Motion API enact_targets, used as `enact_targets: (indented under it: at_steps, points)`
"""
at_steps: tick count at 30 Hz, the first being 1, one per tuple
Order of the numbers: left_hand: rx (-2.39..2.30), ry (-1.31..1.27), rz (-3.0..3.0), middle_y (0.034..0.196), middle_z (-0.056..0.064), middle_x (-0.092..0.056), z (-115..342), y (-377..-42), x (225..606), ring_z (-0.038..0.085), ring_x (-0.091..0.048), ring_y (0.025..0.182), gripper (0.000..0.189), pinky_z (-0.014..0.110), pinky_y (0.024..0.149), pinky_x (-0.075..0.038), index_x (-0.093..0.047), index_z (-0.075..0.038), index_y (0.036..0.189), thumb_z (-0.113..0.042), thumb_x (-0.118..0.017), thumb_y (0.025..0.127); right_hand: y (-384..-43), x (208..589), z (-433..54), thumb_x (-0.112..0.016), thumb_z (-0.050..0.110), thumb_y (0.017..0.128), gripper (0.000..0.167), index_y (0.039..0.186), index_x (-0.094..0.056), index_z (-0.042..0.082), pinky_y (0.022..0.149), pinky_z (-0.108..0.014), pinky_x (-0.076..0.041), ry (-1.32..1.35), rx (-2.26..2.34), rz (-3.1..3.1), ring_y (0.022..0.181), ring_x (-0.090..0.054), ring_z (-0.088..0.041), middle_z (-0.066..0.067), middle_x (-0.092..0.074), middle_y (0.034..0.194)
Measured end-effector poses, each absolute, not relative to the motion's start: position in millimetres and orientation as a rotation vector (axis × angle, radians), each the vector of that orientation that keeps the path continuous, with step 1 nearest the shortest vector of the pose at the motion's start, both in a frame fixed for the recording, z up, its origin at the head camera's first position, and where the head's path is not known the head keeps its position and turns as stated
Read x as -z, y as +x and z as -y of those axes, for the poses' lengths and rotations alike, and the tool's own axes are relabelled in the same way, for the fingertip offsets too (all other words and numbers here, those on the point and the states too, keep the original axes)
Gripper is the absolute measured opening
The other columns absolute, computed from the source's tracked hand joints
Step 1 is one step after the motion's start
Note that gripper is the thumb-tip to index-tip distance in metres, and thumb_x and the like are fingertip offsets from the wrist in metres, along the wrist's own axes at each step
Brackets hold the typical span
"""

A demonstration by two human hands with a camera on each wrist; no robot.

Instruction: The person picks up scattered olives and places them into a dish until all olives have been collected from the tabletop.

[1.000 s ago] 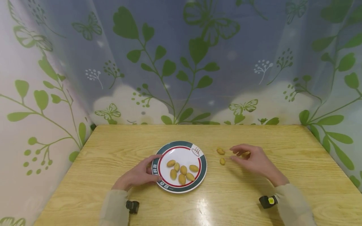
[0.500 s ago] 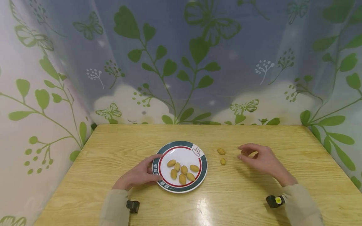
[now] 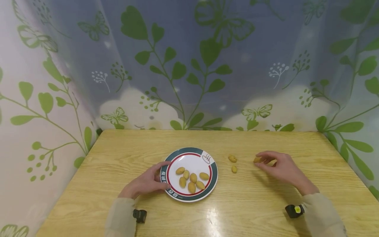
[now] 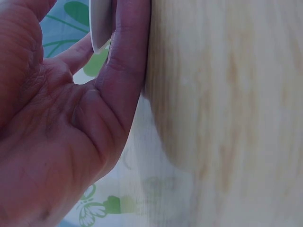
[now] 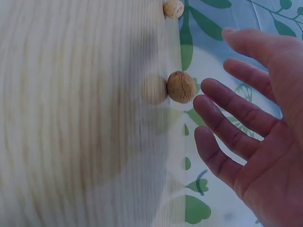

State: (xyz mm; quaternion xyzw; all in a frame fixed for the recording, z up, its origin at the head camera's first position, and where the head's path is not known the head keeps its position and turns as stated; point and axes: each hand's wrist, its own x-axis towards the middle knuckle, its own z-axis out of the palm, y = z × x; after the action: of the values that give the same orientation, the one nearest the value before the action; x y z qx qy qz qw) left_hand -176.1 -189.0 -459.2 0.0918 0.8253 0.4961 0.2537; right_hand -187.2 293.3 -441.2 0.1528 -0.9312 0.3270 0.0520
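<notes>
My left hand point(image 3: 144, 183) holds the left rim of a white plate point(image 3: 189, 162) with a dark green and red border. In the left wrist view the pale plate edge point(image 4: 98, 28) sits between my fingers. Several brown walnuts in the shell point(image 3: 191, 187) lie on the plate's lower half. On the table at right, my right hand point(image 3: 279, 168) hovers with its fingertips close to a single walnut point(image 3: 257, 159). The right wrist view shows these fingers spread and apart from a wrinkled walnut point(image 5: 181, 87).
Two more walnuts, an upper one point(image 3: 232, 158) and a lower one point(image 3: 234, 169), lie between the plate and my right hand. A leaf-patterned curtain point(image 3: 189, 82) hangs behind the wooden table point(image 3: 142, 141) and along its sides.
My right hand has moved rightward, away from the two walnuts near the plate, so the walnut behind its fingers now shows at its fingertips. My left hand and the plate have stayed put.
</notes>
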Motion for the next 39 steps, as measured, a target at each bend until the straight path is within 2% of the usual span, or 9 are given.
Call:
enact_targets:
  at_steps: [5, 8, 14, 25, 35, 39]
  points:
    - [-1.342, 0.259, -2.246, 0.121, 0.015, -0.067, 189, -178, 460, 0.02, -0.069, 0.095, 0.087, 0.032, 0.083, -0.057, -0.033, -0.018, 0.159, -0.016, -0.081, 0.087, -191, 441, -298, -0.077, 0.032, 0.092, 0.033, 0.117, -0.074, 0.012, 0.068, -0.028, -0.052, 0.43, -0.92, 2.888, 0.088, -0.07, -0.019, -0.006, -0.076, 0.101]
    - [-1.341, 0.262, -2.244, 0.121, 0.015, -0.066, 189, -178, 459, 0.02, -0.069, 0.095, 0.087, 0.032, 0.083, -0.057, -0.033, -0.018, 0.159, -0.015, -0.081, 0.087, -193, 442, -300, -0.077, 0.034, 0.092, 0.036, 0.119, -0.074, 0.011, 0.07, -0.031, -0.052, 0.412, -0.909, 2.919, 0.091, -0.07, -0.022, -0.009, -0.076, 0.103]
    - [-1.313, 0.261, -2.27, 0.114, 0.013, -0.069, 189, -178, 458, 0.019, -0.069, 0.091, 0.086, 0.03, 0.081, -0.055, -0.034, -0.018, 0.158, -0.016, -0.081, 0.086, -199, 447, -303, -0.077, 0.037, 0.091, 0.039, 0.12, -0.074, 0.01, 0.073, -0.034, -0.052, 0.409, -0.866, 2.949, 0.09, -0.069, -0.021, -0.007, -0.075, 0.101]
    - [-1.28, 0.266, -2.298, 0.101, 0.01, -0.071, 190, -177, 457, 0.017, -0.068, 0.084, 0.086, 0.03, 0.081, -0.051, -0.034, -0.018, 0.158, -0.018, -0.082, 0.086, -206, 452, -302, -0.077, 0.034, 0.091, 0.035, 0.118, -0.074, 0.011, 0.07, -0.03, -0.051, 0.445, -0.82, 2.977, 0.084, -0.069, -0.014, -0.004, -0.077, 0.098]
    - [-1.312, 0.25, -2.282, 0.12, 0.014, -0.066, 189, -177, 458, 0.018, -0.068, 0.092, 0.086, 0.029, 0.081, -0.055, -0.035, -0.018, 0.158, -0.016, -0.082, 0.085, -209, 452, -300, -0.079, 0.017, 0.088, 0.029, 0.116, -0.075, 0.012, 0.07, -0.026, -0.051, 0.509, -0.837, 2.974, 0.087, -0.069, -0.015, -0.003, -0.077, 0.098]
    - [-1.31, 0.253, -2.282, 0.121, 0.015, -0.065, 190, -177, 458, 0.018, -0.068, 0.092, 0.086, 0.029, 0.08, -0.055, -0.035, -0.017, 0.158, -0.016, -0.082, 0.085, -209, 454, -299, -0.079, 0.014, 0.088, 0.026, 0.113, -0.076, 0.011, 0.07, -0.026, -0.051, 0.521, -0.834, 2.965, 0.085, -0.069, -0.014, -0.002, -0.077, 0.096]
